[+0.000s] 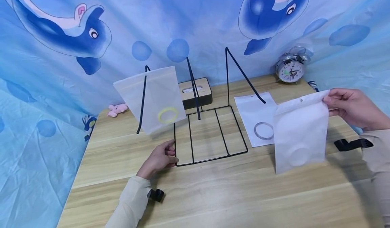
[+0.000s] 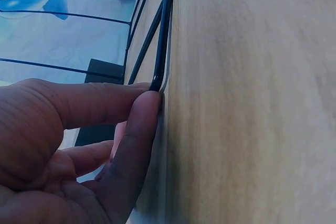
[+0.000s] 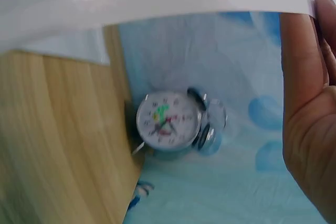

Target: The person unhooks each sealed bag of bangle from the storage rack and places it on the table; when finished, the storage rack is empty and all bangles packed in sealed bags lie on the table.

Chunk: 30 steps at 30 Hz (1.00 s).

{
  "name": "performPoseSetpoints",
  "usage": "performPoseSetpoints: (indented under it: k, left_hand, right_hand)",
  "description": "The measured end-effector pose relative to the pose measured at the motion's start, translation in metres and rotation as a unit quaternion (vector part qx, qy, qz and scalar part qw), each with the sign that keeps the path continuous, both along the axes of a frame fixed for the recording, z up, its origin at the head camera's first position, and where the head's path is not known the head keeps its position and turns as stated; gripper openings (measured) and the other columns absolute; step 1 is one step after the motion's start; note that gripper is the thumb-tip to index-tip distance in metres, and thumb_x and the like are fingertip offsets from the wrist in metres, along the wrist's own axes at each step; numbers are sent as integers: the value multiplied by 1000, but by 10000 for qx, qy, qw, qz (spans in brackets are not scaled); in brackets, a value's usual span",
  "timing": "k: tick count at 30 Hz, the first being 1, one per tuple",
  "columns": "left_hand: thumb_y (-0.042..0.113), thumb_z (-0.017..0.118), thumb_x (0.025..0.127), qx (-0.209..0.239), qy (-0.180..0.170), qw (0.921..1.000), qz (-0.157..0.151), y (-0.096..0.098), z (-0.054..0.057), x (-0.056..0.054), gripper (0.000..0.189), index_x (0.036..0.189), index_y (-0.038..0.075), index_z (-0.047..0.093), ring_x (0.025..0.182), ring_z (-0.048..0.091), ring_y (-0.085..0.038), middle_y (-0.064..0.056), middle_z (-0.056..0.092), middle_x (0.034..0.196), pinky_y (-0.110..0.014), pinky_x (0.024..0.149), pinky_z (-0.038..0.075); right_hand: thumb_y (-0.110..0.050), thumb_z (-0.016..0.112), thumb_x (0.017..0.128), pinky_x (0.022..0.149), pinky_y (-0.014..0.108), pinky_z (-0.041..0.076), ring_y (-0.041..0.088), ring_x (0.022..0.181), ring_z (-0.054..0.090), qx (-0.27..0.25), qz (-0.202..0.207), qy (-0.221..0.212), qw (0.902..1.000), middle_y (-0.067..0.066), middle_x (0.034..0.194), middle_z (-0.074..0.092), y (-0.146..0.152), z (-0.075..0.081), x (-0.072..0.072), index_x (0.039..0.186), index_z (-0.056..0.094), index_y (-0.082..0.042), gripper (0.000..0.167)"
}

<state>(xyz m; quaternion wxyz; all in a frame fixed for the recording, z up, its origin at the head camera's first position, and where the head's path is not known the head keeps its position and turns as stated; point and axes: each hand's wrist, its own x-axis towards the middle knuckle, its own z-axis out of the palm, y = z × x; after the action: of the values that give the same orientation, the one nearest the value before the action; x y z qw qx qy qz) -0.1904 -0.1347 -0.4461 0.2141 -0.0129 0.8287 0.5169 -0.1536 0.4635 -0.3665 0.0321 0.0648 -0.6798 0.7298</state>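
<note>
A black wire rack stands on the table with several slanted prongs rising from its base. My left hand pinches the near left corner of that base, the thumb and a finger meeting at the bar in the left wrist view. From the left prong hangs a white pouch with a yellow ring. My right hand grips the top right corner of a second white pouch, raised above the table, with a pale round shape showing through. Partly behind it, a pouch with a grey ring lies right of the rack.
A tissue box with a wooden top is behind the rack. At the back right stands a silver alarm clock, and at the back left lies a small pink toy. A blue dolphin-print curtain surrounds the wooden table.
</note>
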Motion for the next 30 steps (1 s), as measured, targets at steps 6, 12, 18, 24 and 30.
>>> performPoseSetpoints:
  k: [6,12,18,24,30]
  left_hand:
    - [-16,72,80,9,-7,10000,39,-2,0,1,85,155,3,36,97,54,-24,-14,51,111,-34,70,62]
    - [-16,72,80,-88,-8,9999,67,-3,0,2,85,155,4,36,97,54,-24,-14,52,112,-35,70,62]
    - [-15,72,81,-71,-21,9999,71,-4,0,4,84,154,4,37,97,53,-24,-14,51,112,-35,69,62]
    - [-15,73,80,-44,4,10000,52,-5,0,5,84,154,2,37,96,53,-24,-15,51,111,-36,68,62]
    - [-16,73,80,63,-45,9999,69,-5,-1,3,85,154,2,36,95,52,-23,-14,51,109,-35,67,62]
  right_hand:
    - [-4,54,102,62,25,60,12,77,70,275,-258,-174,9991,2,94,71,20,-6,-10,101,74,-5,20]
    - [-14,54,103,64,22,59,8,79,68,823,-473,-434,9945,-4,93,69,39,-9,-25,99,74,-12,20]
    - [-25,52,104,63,18,58,4,76,66,1704,-803,-909,9779,-15,90,67,60,-13,-43,98,74,-33,24]
    - [-40,53,100,63,15,55,1,75,62,2051,-1042,-1030,9677,-19,88,63,75,-22,-56,98,68,-40,15]
    - [-45,47,101,63,10,51,-3,79,55,2513,-1373,-1316,9491,-25,92,56,79,-31,-68,106,59,-41,15]
